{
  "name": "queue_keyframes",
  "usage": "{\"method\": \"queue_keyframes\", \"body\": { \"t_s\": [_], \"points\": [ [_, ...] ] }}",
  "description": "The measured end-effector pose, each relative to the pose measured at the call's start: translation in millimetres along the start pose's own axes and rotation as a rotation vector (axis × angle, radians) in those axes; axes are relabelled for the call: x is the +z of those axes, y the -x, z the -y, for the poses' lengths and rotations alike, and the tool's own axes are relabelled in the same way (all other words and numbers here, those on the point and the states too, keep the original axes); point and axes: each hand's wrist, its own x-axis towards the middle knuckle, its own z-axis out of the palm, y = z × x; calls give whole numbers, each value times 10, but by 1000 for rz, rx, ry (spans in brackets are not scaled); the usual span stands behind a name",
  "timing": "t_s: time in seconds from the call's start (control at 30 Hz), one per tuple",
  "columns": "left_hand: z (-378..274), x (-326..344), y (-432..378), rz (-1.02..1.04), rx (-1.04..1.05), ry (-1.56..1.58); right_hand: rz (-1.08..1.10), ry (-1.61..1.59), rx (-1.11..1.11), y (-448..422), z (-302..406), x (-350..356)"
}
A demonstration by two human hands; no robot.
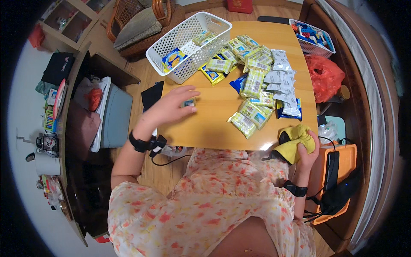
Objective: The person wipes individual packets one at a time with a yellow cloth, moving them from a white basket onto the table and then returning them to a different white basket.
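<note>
My left hand (pixel 173 104) is over the left part of the wooden table (pixel 212 119), its thumb and fingers apart. A small packet (pixel 189 102) shows between thumb and fingers, partly hidden by the hand. My right hand (pixel 309 151) grips a yellow cloth (pixel 297 144) with black edging at the table's near right corner. Yellow-green snack packets (pixel 255 83) lie heaped on the right half, with blue packets (pixel 238 84) partly beneath. Overlapping silver packets (pixel 282 78) form a column beside the heap. A white perforated basket (pixel 189 64) at the far left holds a few packets.
Right of the table are a basket of toy bricks (pixel 313 37), a red plastic bag (pixel 324 77) and an orange bin (pixel 348 167) with black cables. A blue-grey storage box (pixel 117 112) stands at left. A wicker chair (pixel 141 29) is beyond the basket.
</note>
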Motion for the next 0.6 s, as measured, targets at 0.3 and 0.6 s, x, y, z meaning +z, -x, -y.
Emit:
{"method": "queue_keyframes", "body": {
  "t_s": [0.3,0.6],
  "points": [
    [326,879,241,-448,-215,76,-10,-190,-47,74,260,133],
    [-311,1508,-505,-412,29,1595,366,144,-455,-104,662,1358]
  ]
}}
